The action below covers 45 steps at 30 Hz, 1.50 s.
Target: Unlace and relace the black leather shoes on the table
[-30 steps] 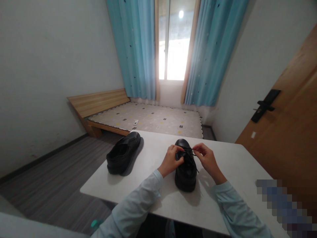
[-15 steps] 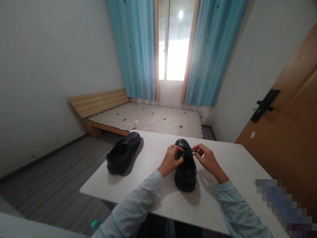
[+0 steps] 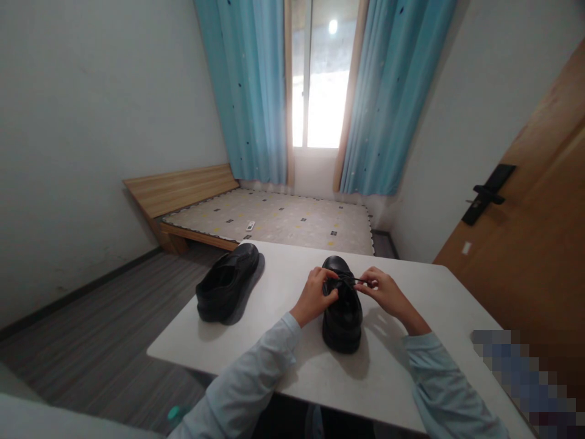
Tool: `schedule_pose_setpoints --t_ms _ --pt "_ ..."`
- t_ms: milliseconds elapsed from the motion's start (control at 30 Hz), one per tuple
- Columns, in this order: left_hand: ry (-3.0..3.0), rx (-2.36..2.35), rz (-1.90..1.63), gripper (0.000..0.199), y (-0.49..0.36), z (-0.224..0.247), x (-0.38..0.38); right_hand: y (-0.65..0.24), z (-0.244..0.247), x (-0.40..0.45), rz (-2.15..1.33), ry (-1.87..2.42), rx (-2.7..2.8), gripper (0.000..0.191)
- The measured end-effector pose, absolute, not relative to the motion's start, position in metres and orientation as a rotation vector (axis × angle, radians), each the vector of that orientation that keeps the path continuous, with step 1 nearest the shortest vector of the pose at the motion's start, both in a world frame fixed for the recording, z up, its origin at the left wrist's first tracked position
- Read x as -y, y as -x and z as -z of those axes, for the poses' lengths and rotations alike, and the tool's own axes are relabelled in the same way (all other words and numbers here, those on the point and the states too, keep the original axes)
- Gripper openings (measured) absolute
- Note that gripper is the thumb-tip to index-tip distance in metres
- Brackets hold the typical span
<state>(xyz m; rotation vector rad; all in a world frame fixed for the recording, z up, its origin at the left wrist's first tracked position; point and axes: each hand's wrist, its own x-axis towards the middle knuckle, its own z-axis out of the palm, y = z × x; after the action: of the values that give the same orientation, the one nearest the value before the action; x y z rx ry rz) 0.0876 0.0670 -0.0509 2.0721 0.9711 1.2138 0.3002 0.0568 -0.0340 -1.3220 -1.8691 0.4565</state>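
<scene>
A black shoe [image 3: 342, 332] stands on the white table between my hands, its toe pointing away from me. My left hand [image 3: 316, 295] reaches over the shoe's left side, thumb and fingers pinched at the laces; what exactly lies between them is partly hidden. On the other side, my right hand [image 3: 380, 289] pinches a dark shoelace [image 3: 356, 280] and holds it out to the right of the shoe. A second black shoe [image 3: 228, 283] rests at the table's left side, apart from both hands.
The white table [image 3: 283, 268] has its left edge beside the second shoe. Beyond it is a low bed [image 3: 292, 213] with a small white object [image 3: 250, 226] on it. A wooden door [image 3: 525, 201] stands at the right. A blurred-out patch covers the lower right corner.
My right hand has shifted slightly to the right, with the shoelace still pinched and drawn out. The left hand and both shoes have stayed in place.
</scene>
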Motion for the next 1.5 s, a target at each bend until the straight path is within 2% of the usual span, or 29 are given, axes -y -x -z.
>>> schedule_pose_setpoints --t_ms 267,600,967,1267,1500 --pt "-2.078 -0.975 -1.197 0.027 -0.087 0.051 -0.067 -0.303 0.036 -0.059 -0.451 1.366 1.682 0.023" --pt "-2.066 -0.974 -1.205 0.028 -0.087 0.05 -0.066 -0.304 0.036 -0.061 -0.539 1.324 1.408 0.038" --pt "-2.059 -0.968 -1.21 0.028 -0.087 0.05 -0.065 -0.308 0.033 -0.061 -0.391 1.332 1.23 0.04" --pt "-2.064 -0.965 -1.208 0.028 -0.088 0.052 -0.066 -0.308 0.033 -0.058 -0.174 1.409 1.334 0.034" --pt "-2.058 -0.971 -1.213 0.028 -0.089 0.05 -0.066 -0.295 0.033 -0.054 -0.234 1.358 1.406 0.035"
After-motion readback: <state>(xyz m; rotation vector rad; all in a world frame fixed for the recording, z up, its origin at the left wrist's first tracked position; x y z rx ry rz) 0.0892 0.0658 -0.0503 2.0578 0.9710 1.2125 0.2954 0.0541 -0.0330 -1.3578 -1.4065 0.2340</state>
